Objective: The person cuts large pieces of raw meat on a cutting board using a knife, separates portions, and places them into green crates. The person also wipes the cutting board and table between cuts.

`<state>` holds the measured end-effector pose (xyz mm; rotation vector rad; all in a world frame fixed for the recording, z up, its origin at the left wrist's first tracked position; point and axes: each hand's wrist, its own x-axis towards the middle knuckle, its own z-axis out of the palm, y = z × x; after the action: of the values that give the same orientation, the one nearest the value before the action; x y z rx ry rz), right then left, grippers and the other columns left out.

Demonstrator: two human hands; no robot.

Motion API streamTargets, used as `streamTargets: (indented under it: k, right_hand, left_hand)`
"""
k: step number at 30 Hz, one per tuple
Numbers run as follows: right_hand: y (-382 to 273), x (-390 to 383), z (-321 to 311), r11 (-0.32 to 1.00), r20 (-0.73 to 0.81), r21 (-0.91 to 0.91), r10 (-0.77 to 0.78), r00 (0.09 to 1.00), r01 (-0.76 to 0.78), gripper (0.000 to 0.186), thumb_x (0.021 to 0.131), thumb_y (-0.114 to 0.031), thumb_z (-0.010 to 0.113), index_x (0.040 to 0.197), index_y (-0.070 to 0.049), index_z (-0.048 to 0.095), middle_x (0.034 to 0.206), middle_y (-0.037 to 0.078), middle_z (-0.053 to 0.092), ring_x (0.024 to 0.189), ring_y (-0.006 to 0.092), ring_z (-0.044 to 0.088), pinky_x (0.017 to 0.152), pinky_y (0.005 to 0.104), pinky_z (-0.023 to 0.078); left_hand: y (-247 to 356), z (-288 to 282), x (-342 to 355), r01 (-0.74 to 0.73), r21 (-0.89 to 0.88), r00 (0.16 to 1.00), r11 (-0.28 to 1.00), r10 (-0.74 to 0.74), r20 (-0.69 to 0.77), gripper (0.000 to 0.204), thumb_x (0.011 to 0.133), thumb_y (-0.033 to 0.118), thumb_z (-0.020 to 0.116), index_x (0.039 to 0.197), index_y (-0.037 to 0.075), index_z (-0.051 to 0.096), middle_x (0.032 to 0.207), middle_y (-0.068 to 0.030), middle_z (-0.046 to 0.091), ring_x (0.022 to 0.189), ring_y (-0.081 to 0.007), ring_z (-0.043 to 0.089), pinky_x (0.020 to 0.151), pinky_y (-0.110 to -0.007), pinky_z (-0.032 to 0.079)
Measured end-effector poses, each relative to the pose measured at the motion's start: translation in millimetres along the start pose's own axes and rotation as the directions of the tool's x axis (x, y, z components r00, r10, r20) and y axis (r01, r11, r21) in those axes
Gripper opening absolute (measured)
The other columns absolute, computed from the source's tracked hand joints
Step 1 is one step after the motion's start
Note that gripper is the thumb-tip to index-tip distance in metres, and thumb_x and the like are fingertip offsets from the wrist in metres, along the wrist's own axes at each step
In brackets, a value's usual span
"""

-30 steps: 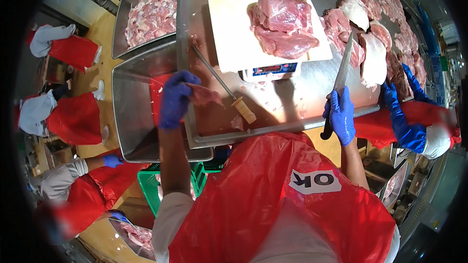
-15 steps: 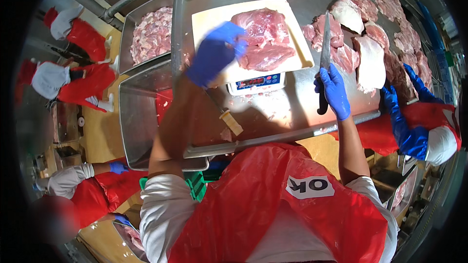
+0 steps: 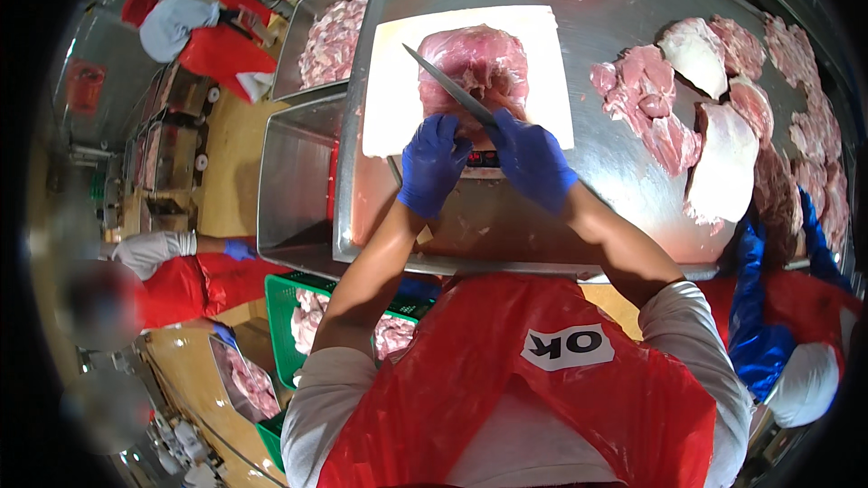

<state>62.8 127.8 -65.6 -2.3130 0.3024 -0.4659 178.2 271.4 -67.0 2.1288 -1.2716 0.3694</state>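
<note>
— Blue gloves cover your two hands; where does the meat lie in relation to them?

— Your slab of meat [image 3: 473,45] rests near the middle of the white board [image 3: 547,72], the hub of this clock, with 12 o'clock farthest from you. Your left hand [image 3: 432,164] stands at 7, your right hand [image 3: 533,155] at 5.

— And the fingers?

— Your right fingers are closed round the handle of the knife [image 3: 443,79], whose blade slants across the slab toward a point between 10 and 11. Your left fingers are curled nearly closed at the slab's near edge; whether they pinch any meat cannot be told.

— Why this arrangement?

— Your left hand probably steadies the near edge, its place below the slanting blade keeping it out of the blade's line. A lit display [image 3: 482,159] peeps out at 6, presumably so that you can read it with the board in place.

— And the surroundings?

— Loose meat pieces [image 3: 646,90] lie at 3 on the metal table [image 3: 615,14], and a steel tub [image 3: 294,158] stands at 8, both probably set for short reaches.
</note>
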Motion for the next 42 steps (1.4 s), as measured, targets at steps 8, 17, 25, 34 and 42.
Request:
streamTargets:
  k: [8, 17, 25, 34, 42]
  right_hand:
    - [45.2, -38.4, -24.1, 0.959, 0.204, -0.158, -0.201, 0.958, 0.235, 0.013, 0.086, -0.001, 0.052, 0.099, -0.001, 0.051, 0.078, 0.019, 0.062, 0.073, 0.0382, 0.062, 0.061, 0.0451, 0.047]
    - [3.6, 36.5, 1.0, 0.86, 0.433, -0.341, -0.214, 0.875, 0.379, 0.02, 0.09, -0.011, 0.047, 0.107, -0.004, 0.051, 0.083, 0.019, 0.061, 0.078, 0.0391, 0.062, 0.067, 0.0463, 0.049]
    - [34.5, 32.3, -71.6, 0.846, 0.665, -0.478, 0.172, 0.726, 0.237, 0.015, 0.092, -0.015, 0.045, 0.101, -0.004, 0.05, 0.079, 0.021, 0.061, 0.077, 0.0373, 0.063, 0.068, 0.0469, 0.049]
    - [33.8, 19.7, -69.7, 0.832, 0.606, -0.505, 0.152, 0.781, 0.231, 0.018, 0.093, -0.02, 0.044, 0.104, -0.007, 0.052, 0.082, 0.022, 0.063, 0.078, 0.042, 0.063, 0.066, 0.0476, 0.05]
    - [-1.0, -12.9, -63.3, 0.942, 0.365, -0.14, 0.336, 0.868, -0.306, 0.022, 0.098, -0.027, 0.046, 0.098, -0.006, 0.054, 0.074, 0.017, 0.058, 0.059, 0.0367, 0.053, 0.055, 0.0435, 0.044]
  left_hand:
    - [-3.6, 15.3, -23.0, 0.11, -0.018, 0.98, 0.994, -0.111, -0.164, 0.025, 0.073, 0.01, 0.07, 0.095, 0.006, 0.059, 0.09, -0.0117, 0.061, 0.079, -0.0301, 0.061, 0.068, -0.039, 0.051]
    - [-11.0, -1.3, -24.8, -0.042, -0.084, 0.954, 0.996, 0.014, -0.3, 0.027, 0.069, 0.006, 0.073, 0.092, 0.008, 0.059, 0.087, -0.0079, 0.061, 0.074, -0.0257, 0.062, 0.064, -0.036, 0.051]
    - [-3.2, -14.9, -63.0, 0.07, -0.307, 0.94, 0.949, -0.166, -0.299, 0.031, 0.066, 0.006, 0.076, 0.092, 0.008, 0.058, 0.091, -0.0103, 0.062, 0.077, -0.0295, 0.063, 0.067, -0.037, 0.052]
    - [-28.7, -25.2, -73.6, 0.149, -0.55, 0.851, 0.821, -0.39, -0.352, 0.027, 0.069, -0.008, 0.069, 0.091, 0.004, 0.06, 0.089, -0.0074, 0.062, 0.08, -0.0168, 0.061, 0.074, -0.029, 0.05]
    - [-38.1, -36.0, -57.1, 0.01, -0.421, 0.933, 0.907, -0.16, -0.322, 0.027, 0.067, -0.004, 0.07, 0.09, 0.004, 0.058, 0.086, -0.0096, 0.06, 0.075, -0.0227, 0.06, 0.07, -0.03, 0.05]
